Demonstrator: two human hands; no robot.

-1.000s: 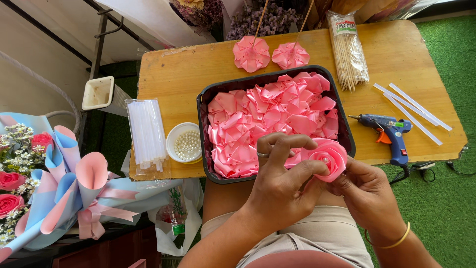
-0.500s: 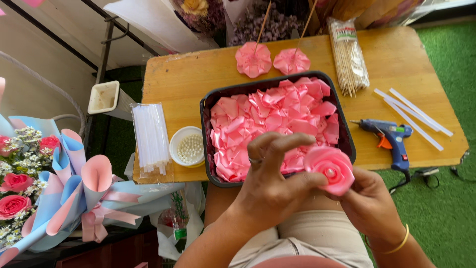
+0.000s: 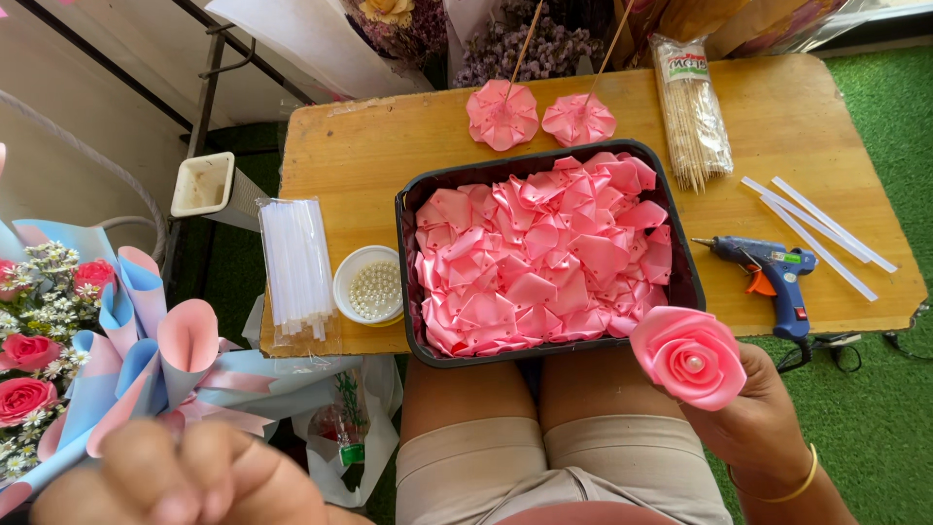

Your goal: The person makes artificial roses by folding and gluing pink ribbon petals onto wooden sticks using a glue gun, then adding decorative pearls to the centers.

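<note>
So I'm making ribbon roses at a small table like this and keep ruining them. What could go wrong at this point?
The glue gun lies at the table's front edge, its cord hanging over; a snag might pull it down. The finished pink ribbon rose sits in the right hand alone, so a tight squeeze could flatten its petals. The left hand is raised near the bowl of pearl beads by that edge; a knock could spill them.

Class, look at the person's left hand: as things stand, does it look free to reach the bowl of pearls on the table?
Probably yes. The left hand is empty and loosely curled, low at the person's left. The bowl of pearls sits near the table front edge on that side, with nothing above it.
</note>
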